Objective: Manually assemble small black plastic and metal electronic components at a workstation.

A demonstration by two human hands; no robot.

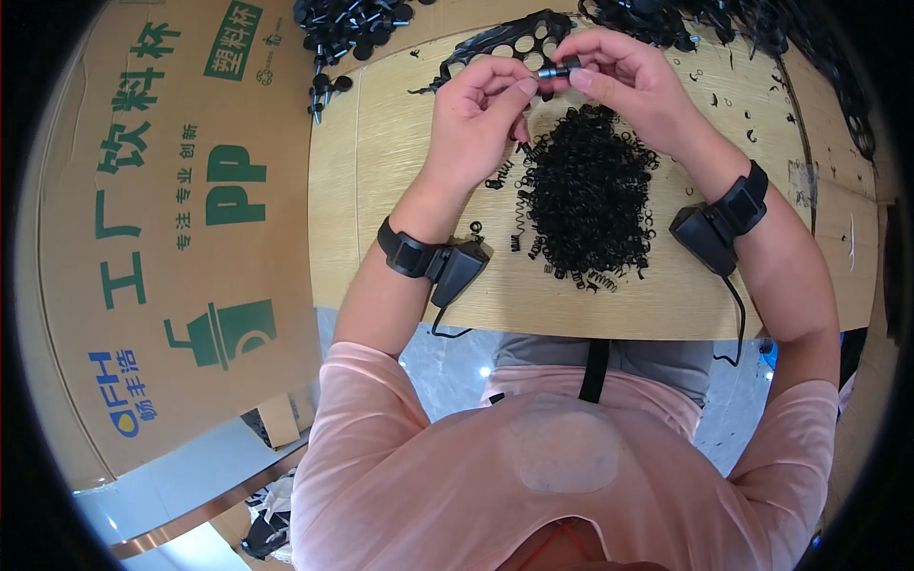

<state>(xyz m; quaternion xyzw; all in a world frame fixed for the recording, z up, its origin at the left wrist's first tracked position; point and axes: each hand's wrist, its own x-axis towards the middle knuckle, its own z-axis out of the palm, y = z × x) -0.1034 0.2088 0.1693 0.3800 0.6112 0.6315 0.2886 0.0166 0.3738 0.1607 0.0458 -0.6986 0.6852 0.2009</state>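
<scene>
Between my two hands, above the far end of the spring pile, is a small part with a black end and a shiny metal stem (549, 72). My left hand (481, 114) is closed, with thumb and forefinger pinching at the stem's left end. My right hand (633, 90) is closed on the black end with thumb and fingers. Just below my hands lies a heap of small black coil springs (590, 195), with a few loose ones scattered around it. Behind my fingers rests a black plastic sheet with round holes (524, 43).
Several black-headed parts with metal stems (352, 29) are piled at the far left of the wooden table (381, 190). Black plastic bags (666, 24) and small black scraps lie at the far right. A large printed cardboard box (162, 238) stands along the left side.
</scene>
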